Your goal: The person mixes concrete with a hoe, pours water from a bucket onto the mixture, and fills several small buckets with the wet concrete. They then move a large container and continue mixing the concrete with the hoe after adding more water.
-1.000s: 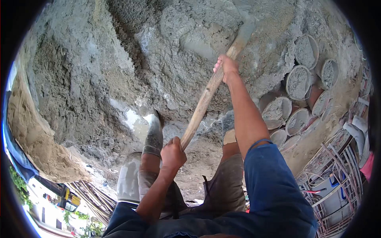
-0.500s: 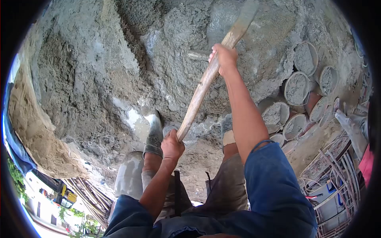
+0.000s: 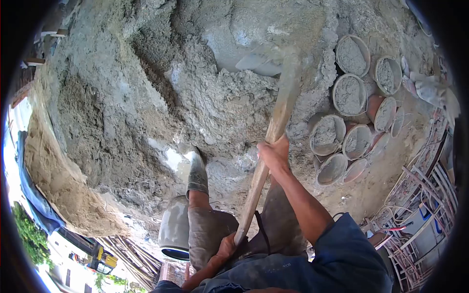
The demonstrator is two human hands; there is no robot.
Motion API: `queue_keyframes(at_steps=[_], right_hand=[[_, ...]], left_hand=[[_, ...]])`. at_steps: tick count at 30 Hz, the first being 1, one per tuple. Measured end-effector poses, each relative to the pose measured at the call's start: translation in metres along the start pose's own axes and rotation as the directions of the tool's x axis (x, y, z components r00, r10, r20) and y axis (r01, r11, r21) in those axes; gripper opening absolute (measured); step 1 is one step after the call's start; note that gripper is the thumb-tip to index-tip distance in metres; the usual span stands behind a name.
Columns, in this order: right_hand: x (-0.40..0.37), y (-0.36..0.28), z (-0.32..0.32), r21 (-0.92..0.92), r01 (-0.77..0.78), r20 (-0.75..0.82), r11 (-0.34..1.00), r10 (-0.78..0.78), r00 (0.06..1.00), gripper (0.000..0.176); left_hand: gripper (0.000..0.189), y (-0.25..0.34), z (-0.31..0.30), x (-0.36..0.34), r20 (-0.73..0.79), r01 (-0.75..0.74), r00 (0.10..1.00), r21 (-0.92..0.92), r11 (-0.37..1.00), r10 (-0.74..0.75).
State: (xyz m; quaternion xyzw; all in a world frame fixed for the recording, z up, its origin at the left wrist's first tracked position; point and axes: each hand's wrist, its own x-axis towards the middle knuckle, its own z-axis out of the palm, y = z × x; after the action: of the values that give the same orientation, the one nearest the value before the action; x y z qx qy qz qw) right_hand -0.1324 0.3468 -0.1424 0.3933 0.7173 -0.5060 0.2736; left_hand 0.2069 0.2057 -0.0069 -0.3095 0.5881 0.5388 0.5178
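Note:
A long wooden-handled hoe [image 3: 266, 144] runs from my lap up into the wet grey concrete mix [image 3: 205, 105]. Close to my body, my left hand [image 3: 226, 247] is closed round the butt end of its handle. Farther up, my right hand [image 3: 274, 154] wraps the handle near its middle. The hoe's head lies at the far end, where a wet blade-like surface [image 3: 259, 63] shows partly sunk in a watery hollow; mix hides the rest. My left boot [image 3: 197, 171] stands at the near edge of the mix.
Several buckets [image 3: 350, 95] filled with grey mix stand at the right. A grey drum-like container [image 3: 174, 229] is beside my left leg. Metal bars [image 3: 432, 195] lie at the far right, and a co-worker's gloved hand [image 3: 430, 90] is near the buckets. Sand [image 3: 58, 180] is heaped left.
Both hands have drawn the hoe back toward my body, the left down to my lap. A co-worker's glove has moved up beside the buckets. My view has shifted.

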Motion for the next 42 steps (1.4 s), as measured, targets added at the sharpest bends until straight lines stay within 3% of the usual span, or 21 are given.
queue_keyframes(at_steps=[2, 3, 4, 6, 7, 8, 10, 12, 16, 20, 24, 26, 27, 32, 35, 36, 38, 40, 42], right_hand=[[0.012, -0.033, -0.016, 0.061, 0.107, -0.095, 0.992, -0.101, 0.990, 0.041], [0.034, -0.054, -0.017, 0.113, 0.161, -0.142, 0.980, -0.144, 0.979, 0.043], [0.062, -0.071, -0.016, 0.184, 0.120, -0.121, 0.976, -0.099, 0.988, 0.047], [0.128, -0.095, -0.006, 0.128, 0.163, -0.145, 0.978, -0.144, 0.979, 0.050], [0.144, -0.102, 0.006, 0.094, 0.136, -0.185, 0.986, -0.117, 0.976, 0.039], [0.149, -0.110, 0.019, 0.064, 0.115, -0.222, 0.991, -0.098, 0.970, 0.028], [0.146, -0.073, 0.051, 0.147, -0.089, 0.019, 0.985, 0.087, 0.996, 0.027], [0.090, -0.050, 0.085, 0.160, -0.227, 0.056, 0.961, 0.221, 0.974, 0.009], [0.053, -0.008, 0.106, 0.215, -0.333, 0.197, 0.918, 0.293, 0.936, 0.006], [0.055, -0.013, 0.096, 0.255, -0.440, 0.441, 0.861, 0.302, 0.846, 0.005], [0.039, -0.055, 0.060, 0.272, -0.467, 0.541, 0.841, 0.268, 0.797, 0.007], [0.027, -0.074, 0.039, 0.269, -0.462, 0.555, 0.845, 0.256, 0.792, 0.008], [0.026, -0.079, 0.027, 0.260, -0.455, 0.568, 0.852, 0.246, 0.785, 0.009], [0.021, -0.080, -0.027, 0.418, -0.549, 0.610, 0.723, 0.225, 0.760, 0.011], [0.016, -0.072, -0.072, 0.458, -0.695, 0.764, 0.554, 0.155, 0.626, 0.012], [0.015, -0.067, -0.086, 0.474, -0.694, 0.761, 0.541, 0.144, 0.632, 0.012], [0.011, -0.057, -0.119, 0.491, -0.751, 0.791, 0.442, 0.133, 0.596, 0.014], [0.005, -0.052, -0.157, 0.531, -0.767, 0.798, 0.360, 0.092, 0.596, 0.017], [-0.014, -0.061, -0.203, 0.541, -0.823, 0.830, 0.176, 0.050, 0.556, 0.017]], left_hand=[[0.025, 0.015, -0.021, 0.048, 0.079, -0.071, 0.994, -0.044, 0.996, 0.075], [0.028, 0.070, -0.052, 0.072, 0.145, -0.177, 0.974, -0.001, 0.984, 0.175], [0.029, 0.091, -0.068, 0.103, 0.085, -0.343, 0.937, 0.046, 0.938, 0.338], [0.029, 0.141, -0.106, 0.146, 0.103, -0.323, 0.943, 0.052, 0.945, 0.316], [0.027, 0.157, -0.120, 0.151, 0.101, -0.344, 0.936, 0.054, 0.937, 0.338], [0.027, 0.177, -0.131, 0.121, 0.099, -0.348, 0.935, 0.058, 0.936, 0.342], [0.027, 0.217, -0.150, 0.047, 0.025, -0.093, 0.995, 0.007, 0.996, 0.093], [0.033, 0.194, -0.164, -0.001, 0.013, -0.084, 0.996, 0.038, 0.996, 0.084], [0.046, 0.193, -0.167, -0.062, 0.007, -0.050, 0.999, 0.078, 0.996, 0.050], [0.065, 0.245, -0.167, -0.104, 0.090, -0.185, 0.977, -0.106, 0.977, 0.195], [0.078, 0.305, -0.159, -0.128, 0.153, -0.293, 0.941, -0.081, 0.953, 0.302], [0.084, 0.326, -0.147, -0.127, 0.180, -0.612, 0.778, 0.002, 0.791, 0.602], [0.086, 0.343, -0.140, -0.132, 0.241, -0.588, 0.766, -0.115, 0.801, 0.596], [0.096, 0.403, -0.094, -0.138, 0.419, -0.545, 0.707, -0.190, 0.816, 0.570], [0.095, 0.418, -0.057, -0.131, 0.549, -0.611, 0.516, -0.302, 0.731, 0.658], [0.095, 0.424, -0.042, -0.132, 0.565, -0.609, 0.514, -0.290, 0.739, 0.645], [0.095, 0.438, -0.015, -0.135, 0.621, -0.614, 0.423, -0.340, 0.713, 0.660], [0.092, 0.457, 0.008, -0.136, 0.722, -0.633, 0.377, -0.256, 0.731, 0.580], [0.084, 0.471, 0.044, -0.140, 0.776, -0.571, 0.295, -0.325, 0.754, 0.558]])
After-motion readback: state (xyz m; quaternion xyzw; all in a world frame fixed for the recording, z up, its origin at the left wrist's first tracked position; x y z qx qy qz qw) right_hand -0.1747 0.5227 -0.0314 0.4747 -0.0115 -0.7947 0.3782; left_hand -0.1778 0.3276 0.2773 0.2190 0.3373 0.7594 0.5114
